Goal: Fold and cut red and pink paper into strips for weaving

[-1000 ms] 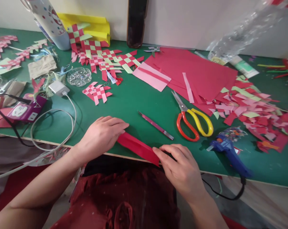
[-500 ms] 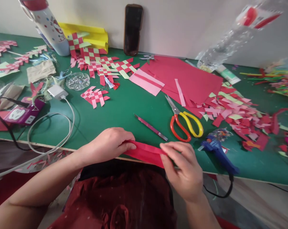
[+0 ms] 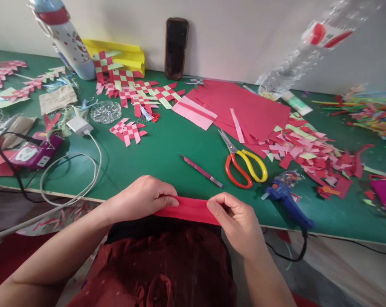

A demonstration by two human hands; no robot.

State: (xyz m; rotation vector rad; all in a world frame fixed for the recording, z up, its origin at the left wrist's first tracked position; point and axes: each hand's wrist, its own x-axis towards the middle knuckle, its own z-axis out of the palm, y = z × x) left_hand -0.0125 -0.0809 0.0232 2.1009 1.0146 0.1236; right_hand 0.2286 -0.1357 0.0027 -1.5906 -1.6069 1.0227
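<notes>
At the near edge of the worktop (image 3: 141,164), a red paper strip (image 3: 193,209) spans the space between my hands, running left to right. The fingers of my left hand (image 3: 144,196) are clamped on its left part, thumb on top. The fingers of my right hand (image 3: 239,219) pinch its right end, thumb on the upper face. Whether the strip touches the surface beneath, I cannot tell.

To the right of my right hand lies a blue glue gun (image 3: 288,207). Just beyond the strip lies a slim pen-like tool (image 3: 201,170), and to its right a pair of scissors (image 3: 240,166) with one red and one yellow handle, blades pointing far left.

Farther on, at left, I record a white charger (image 3: 79,126) with its cable and woven paper pieces (image 3: 129,131); at right, a heap of paper scraps (image 3: 314,147). Beyond the scissors, a pink sheet (image 3: 194,114) overlaps large red sheets (image 3: 247,104). At the far side, a phone (image 3: 176,49) leans upright against the wall (image 3: 231,42).
</notes>
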